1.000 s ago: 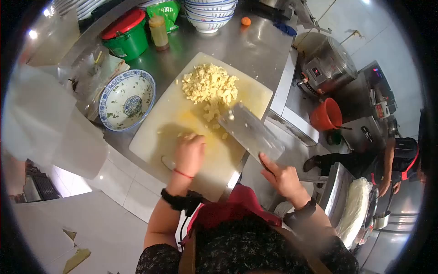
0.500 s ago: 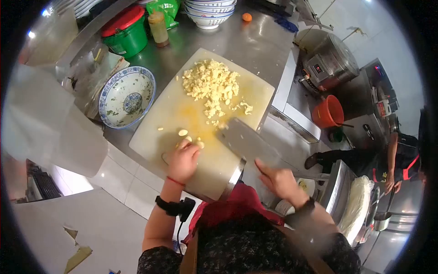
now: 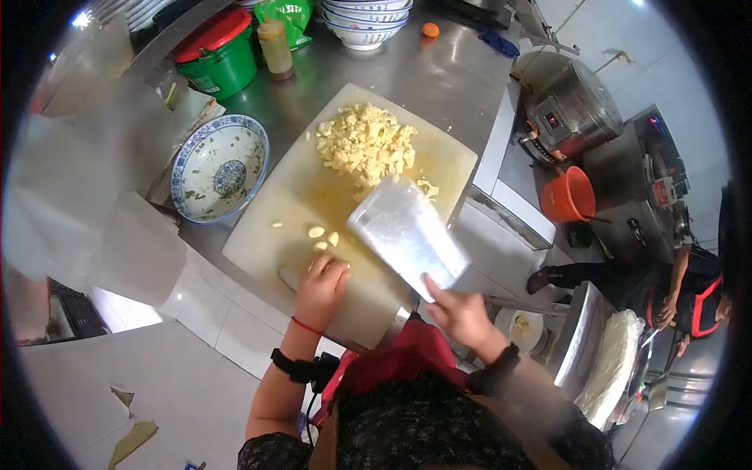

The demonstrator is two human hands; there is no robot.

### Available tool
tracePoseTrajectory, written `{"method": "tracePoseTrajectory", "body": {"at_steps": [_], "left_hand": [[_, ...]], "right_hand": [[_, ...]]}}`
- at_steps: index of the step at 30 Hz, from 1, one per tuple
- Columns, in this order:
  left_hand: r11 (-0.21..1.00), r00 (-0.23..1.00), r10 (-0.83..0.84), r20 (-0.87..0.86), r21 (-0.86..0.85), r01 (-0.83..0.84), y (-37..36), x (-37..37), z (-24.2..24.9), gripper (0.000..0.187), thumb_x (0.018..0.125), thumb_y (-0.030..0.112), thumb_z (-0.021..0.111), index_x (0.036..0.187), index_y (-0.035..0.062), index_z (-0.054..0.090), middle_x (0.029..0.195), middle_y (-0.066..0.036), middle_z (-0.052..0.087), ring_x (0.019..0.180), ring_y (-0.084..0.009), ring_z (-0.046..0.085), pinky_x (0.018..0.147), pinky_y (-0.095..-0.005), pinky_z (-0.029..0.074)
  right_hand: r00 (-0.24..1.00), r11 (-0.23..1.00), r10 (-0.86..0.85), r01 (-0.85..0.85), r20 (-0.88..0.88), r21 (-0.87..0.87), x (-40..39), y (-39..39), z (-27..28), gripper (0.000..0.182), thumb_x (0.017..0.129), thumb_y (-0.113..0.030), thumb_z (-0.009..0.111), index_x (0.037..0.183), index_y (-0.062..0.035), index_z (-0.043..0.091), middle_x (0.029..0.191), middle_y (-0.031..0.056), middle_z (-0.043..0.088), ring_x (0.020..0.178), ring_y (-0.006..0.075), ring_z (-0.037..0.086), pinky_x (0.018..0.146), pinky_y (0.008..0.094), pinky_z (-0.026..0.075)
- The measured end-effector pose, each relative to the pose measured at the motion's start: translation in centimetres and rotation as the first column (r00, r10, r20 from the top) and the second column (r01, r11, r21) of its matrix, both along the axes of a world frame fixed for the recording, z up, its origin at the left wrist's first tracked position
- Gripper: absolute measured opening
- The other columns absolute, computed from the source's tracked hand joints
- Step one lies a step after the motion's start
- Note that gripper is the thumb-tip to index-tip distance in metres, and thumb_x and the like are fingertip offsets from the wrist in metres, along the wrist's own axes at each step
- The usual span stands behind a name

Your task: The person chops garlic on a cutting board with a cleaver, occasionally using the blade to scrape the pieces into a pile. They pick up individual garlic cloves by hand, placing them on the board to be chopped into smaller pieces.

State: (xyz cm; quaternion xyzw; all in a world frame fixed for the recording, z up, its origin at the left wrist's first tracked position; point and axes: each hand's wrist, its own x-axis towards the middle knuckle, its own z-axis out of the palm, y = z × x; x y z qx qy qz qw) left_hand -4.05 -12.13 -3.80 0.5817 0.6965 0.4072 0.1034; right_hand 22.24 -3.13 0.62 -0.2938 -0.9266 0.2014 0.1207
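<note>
My right hand (image 3: 464, 317) grips a broad cleaver (image 3: 407, 235), its bright flat face turned up over the right part of the white cutting board (image 3: 266, 227). My left hand (image 3: 321, 288) rests at the board's near edge, fingers bunched together around a pale garlic clove, mostly hidden by the fingertips. Just beyond those fingers lie several loose peeled garlic cloves (image 3: 316, 232). A heap of pale yellow chopped pieces (image 3: 366, 141), which looks like chopped garlic, covers the far part of the board. The blade hides the heap's near end.
A blue-and-white bowl (image 3: 254, 176) with green scraps stands left of the board. Behind are a green bucket (image 3: 227, 74) with a red lid, a sauce bottle (image 3: 276, 51), stacked bowls (image 3: 364, 35) and an orange fruit (image 3: 430, 30). A co-worker (image 3: 693, 294) stands at far right.
The cleaver has turned from a slanted, blurred position to show its flat face, and its blade sits further over the board. My left hand has drawn slightly nearer to me, leaving cloves exposed.
</note>
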Motion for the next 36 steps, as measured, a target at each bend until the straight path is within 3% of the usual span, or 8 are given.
{"method": "tracePoseTrajectory", "body": {"at_steps": [1, 3, 5, 22, 25, 27, 29, 36], "left_hand": [[1.0, 0.998, -0.001, -0.064, -0.015, 0.0, -0.3, -0.2, 0.0, 0.015, 0.078, 0.009, 0.064, 0.093, 0.0091, 0.064, 0.094, -0.012, 0.061, 0.082, -0.0313, 0.061, 0.071, -0.0388, 0.05], [1.0, 0.998, -0.018, -0.067, -0.002, 0.018, -0.2, -0.6, -0.2, 0.014, 0.078, 0.01, 0.065, 0.092, 0.0086, 0.064, 0.093, -0.011, 0.061, 0.082, -0.0316, 0.061, 0.07, -0.039, 0.05], [0.999, 0.998, -0.044, -0.047, -0.03, 0.042, -1.8, -0.4, -0.2, 0.014, 0.078, 0.01, 0.065, 0.092, 0.008, 0.064, 0.093, -0.011, 0.061, 0.081, -0.0319, 0.061, 0.07, -0.0393, 0.051], [0.974, 0.984, -0.167, 0.056, -0.145, 0.173, 6.8, 2.3, 0.8, 0.017, 0.078, 0.006, 0.065, 0.095, 0.0051, 0.062, 0.092, -0.013, 0.06, 0.086, -0.0331, 0.059, 0.076, -0.0404, 0.048], [0.996, 0.997, -0.069, 0.033, -0.061, 0.071, 4.6, -0.3, 1.9, 0.016, 0.077, 0.004, 0.063, 0.093, 0.0051, 0.061, 0.091, -0.013, 0.059, 0.087, -0.0343, 0.058, 0.075, -0.0425, 0.048], [1.0, 1.0, 0.016, -0.002, -0.027, -0.016, 3.3, -2.0, 1.8, 0.015, 0.077, 0.004, 0.061, 0.092, 0.0056, 0.061, 0.09, -0.014, 0.059, 0.088, -0.0351, 0.057, 0.075, -0.0444, 0.047], [0.996, 0.996, 0.084, -0.043, -0.022, -0.085, 2.4, -3.0, 0.9, 0.02, 0.076, 0.004, 0.063, 0.096, 0.0069, 0.063, 0.095, -0.014, 0.06, 0.089, -0.035, 0.058, 0.077, -0.043, 0.048], [0.993, 0.997, 0.055, 0.053, -0.107, -0.049, 1.9, -3.9, -0.1, 0.015, 0.075, 0.004, 0.064, 0.09, 0.0061, 0.063, 0.092, -0.014, 0.062, 0.087, -0.0358, 0.059, 0.075, -0.042, 0.049]], "right_hand": [[0.951, 0.998, 0.043, -0.055, 0.307, 0.031, 0.7, -0.6, -3.1, 0.058, 0.085, -0.029, 0.065, 0.138, -0.0216, 0.045, 0.062, 0.0137, 0.059, 0.052, 0.0299, 0.059, 0.048, 0.0397, 0.048], [0.995, 0.999, 0.029, -0.031, 0.098, 0.024, 2.4, -0.4, -3.7, 0.057, 0.087, -0.034, 0.06, 0.14, -0.0239, 0.041, 0.058, 0.0127, 0.058, 0.048, 0.0296, 0.058, 0.046, 0.0408, 0.046], [0.951, 0.993, 0.005, 0.032, 0.31, -0.113, 4.3, -2.1, -1.3, 0.06, 0.082, -0.021, 0.066, 0.138, -0.017, 0.044, 0.063, 0.0149, 0.057, 0.054, 0.0323, 0.057, 0.052, 0.0422, 0.047], [0.925, 0.984, -0.17, 0.18, 0.339, -0.001, 1.9, 2.1, 6.3, 0.052, 0.085, -0.029, 0.062, 0.135, -0.019, 0.047, 0.071, 0.0169, 0.063, 0.063, 0.0363, 0.062, 0.058, 0.0435, 0.051], [0.954, 0.977, -0.195, 0.21, 0.227, -0.045, 0.9, 1.0, 6.9, 0.054, 0.083, -0.026, 0.065, 0.134, -0.0189, 0.049, 0.073, 0.0171, 0.064, 0.066, 0.0349, 0.063, 0.06, 0.0423, 0.052], [0.978, 0.995, -0.1, 0.097, -0.182, -0.022, 0.5, 0.1, 3.9, 0.058, 0.081, -0.023, 0.068, 0.135, -0.0187, 0.048, 0.072, 0.016, 0.063, 0.064, 0.0338, 0.063, 0.059, 0.0415, 0.051], [0.964, 0.998, -0.048, 0.058, 0.263, -0.03, 1.8, -1.0, -3.0, 0.056, 0.084, -0.028, 0.065, 0.136, -0.0189, 0.047, 0.065, 0.0149, 0.059, 0.054, 0.0318, 0.059, 0.052, 0.0423, 0.048], [0.932, 0.995, -0.045, 0.072, 0.359, -0.063, 8.4, -3.9, 0.5, 0.056, 0.086, -0.032, 0.062, 0.137, -0.0162, 0.045, 0.056, 0.0143, 0.056, 0.047, 0.0294, 0.058, 0.046, 0.0415, 0.046]]}}
